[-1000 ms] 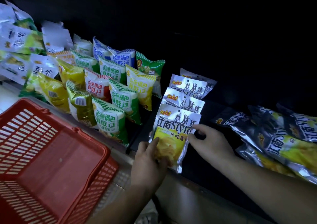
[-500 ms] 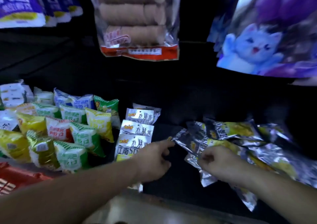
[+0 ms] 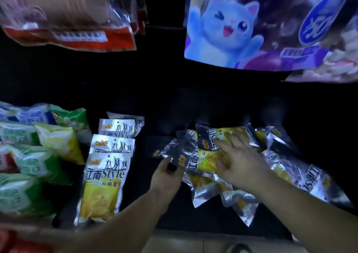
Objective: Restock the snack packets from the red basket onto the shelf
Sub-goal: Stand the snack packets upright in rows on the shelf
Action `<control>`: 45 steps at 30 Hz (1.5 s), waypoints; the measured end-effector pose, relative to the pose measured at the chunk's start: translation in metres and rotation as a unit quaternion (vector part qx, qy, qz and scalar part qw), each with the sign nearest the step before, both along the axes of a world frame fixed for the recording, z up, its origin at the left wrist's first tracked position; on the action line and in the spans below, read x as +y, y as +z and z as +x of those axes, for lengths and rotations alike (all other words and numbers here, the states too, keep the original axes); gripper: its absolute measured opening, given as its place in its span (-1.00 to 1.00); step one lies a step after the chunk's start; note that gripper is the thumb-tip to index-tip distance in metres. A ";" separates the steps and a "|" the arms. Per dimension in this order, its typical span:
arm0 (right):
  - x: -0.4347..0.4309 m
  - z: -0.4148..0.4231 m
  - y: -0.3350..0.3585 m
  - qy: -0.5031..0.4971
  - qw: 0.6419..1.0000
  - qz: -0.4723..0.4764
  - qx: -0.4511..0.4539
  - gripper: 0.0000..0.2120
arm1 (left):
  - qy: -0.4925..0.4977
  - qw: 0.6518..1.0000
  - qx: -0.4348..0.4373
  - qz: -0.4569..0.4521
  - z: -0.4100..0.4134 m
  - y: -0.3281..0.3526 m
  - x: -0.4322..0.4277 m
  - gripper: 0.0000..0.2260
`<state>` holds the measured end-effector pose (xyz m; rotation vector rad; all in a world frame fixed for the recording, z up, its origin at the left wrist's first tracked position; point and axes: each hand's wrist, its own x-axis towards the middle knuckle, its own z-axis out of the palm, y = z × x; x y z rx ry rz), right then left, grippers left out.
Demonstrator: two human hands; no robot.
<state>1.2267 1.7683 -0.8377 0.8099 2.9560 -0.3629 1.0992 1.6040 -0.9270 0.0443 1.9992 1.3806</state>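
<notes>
A loose pile of silver-and-yellow snack packets [image 3: 209, 163] lies on the dark shelf [image 3: 160, 124] at the right. My left hand [image 3: 166, 177] pinches the dark top end of one packet at the pile's left edge. With fingers spread, my right hand [image 3: 238, 163] rests flat on top of the pile. To the left, a neat overlapping row of the same packets [image 3: 108, 175] stands in a line. A blurred red patch at the bottom left corner is the red basket [image 3: 7, 241]; its inside is out of view.
Green, yellow and blue snack bags [image 3: 38, 155] fill the shelf's left part. Above hang a purple bag with a blue cat [image 3: 242, 29] and a clear biscuit bag with a red band [image 3: 73, 37]. Bare dark shelf lies between the row and the pile.
Both hands have left the front packet of the neat row and moved right onto the loose pile. The view has swung up and right, so the basket is nearly gone.
</notes>
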 end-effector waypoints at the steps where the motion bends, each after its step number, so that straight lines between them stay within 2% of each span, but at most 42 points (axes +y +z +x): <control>1: 0.002 -0.001 -0.004 0.007 0.999 -0.028 -0.021 -0.40 | 0.009 1.000 -0.024 0.005 -0.003 -0.003 0.004 -0.49; 3: 0.006 -0.007 -0.016 0.027 0.997 -0.036 -0.069 -0.35 | 0.020 0.998 -0.060 0.028 -0.003 -0.006 0.014 -0.58; 6: 0.011 -0.017 -0.032 0.028 0.992 -0.028 -0.121 -0.27 | 0.008 0.999 -0.045 0.026 -0.002 -0.014 0.029 -0.80; 10: 0.016 -0.016 -0.050 0.020 0.983 -0.042 -0.176 -0.16 | -0.028 1.000 -0.006 0.004 -0.002 -0.026 0.037 -0.74; 13: 0.022 -0.008 -0.060 0.019 0.983 -0.039 -0.177 -0.13 | -0.053 0.998 0.027 -0.017 0.005 -0.032 0.042 -0.71; 16: 0.027 -0.010 -0.061 0.029 0.992 -0.001 -0.121 -0.21 | -0.077 0.996 0.036 -0.008 0.016 -0.027 0.049 -0.72; 18: 0.026 -0.014 -0.058 0.053 0.994 -0.022 -0.098 -0.28 | -0.093 0.996 0.007 0.018 0.020 -0.022 0.053 -0.71; 20: 0.024 -0.017 -0.056 0.066 0.989 -0.064 -0.114 -0.38 | -0.102 0.993 -0.041 0.048 0.018 -0.014 0.051 -0.68; 22: 0.023 -0.014 -0.057 0.039 0.983 -0.102 -0.147 -0.46 | -0.112 0.989 -0.067 0.065 0.007 -0.010 0.043 -0.69; 24: 0.027 -0.010 -0.061 0.005 0.978 -0.103 -0.183 -0.48 | -0.142 0.987 -0.051 0.062 -0.007 -0.009 0.029 -0.67; 26: 0.032 -0.009 -0.063 -0.024 0.973 -0.083 -0.212 -0.45 | -0.160 0.986 0.000 0.036 -0.020 -0.011 0.014 -0.57; 29: 0.036 -0.010 -0.064 -0.054 0.973 -0.061 -0.218 -0.41 | -0.111 0.990 0.089 0.012 -0.037 -0.012 -0.005 -0.53; 33: 0.032 -0.012 -0.060 -0.054 0.982 -0.041 -0.177 -0.34 | -0.041 0.985 0.163 0.044 -0.055 -0.003 -0.020 -0.78; 35: 0.029 -0.018 -0.055 -0.053 0.986 -0.044 -0.149 -0.41 | -0.031 0.982 0.170 0.079 -0.061 0.014 -0.023 -0.95; 39: 0.010 -0.041 -0.026 -0.072 0.982 -0.169 0.036 -0.75 | -0.019 0.977 0.186 0.101 -0.076 0.044 -0.033 -0.72; 42: -0.021 -0.058 -0.001 -0.088 0.955 -0.265 0.104 -0.72 | -0.013 0.978 0.173 0.117 -0.083 0.065 -0.047 -0.62; 45: -0.056 -0.071 0.010 -0.069 0.923 -0.356 0.133 -0.65 | 0.001 0.981 0.102 0.165 -0.079 0.081 -0.056 -0.71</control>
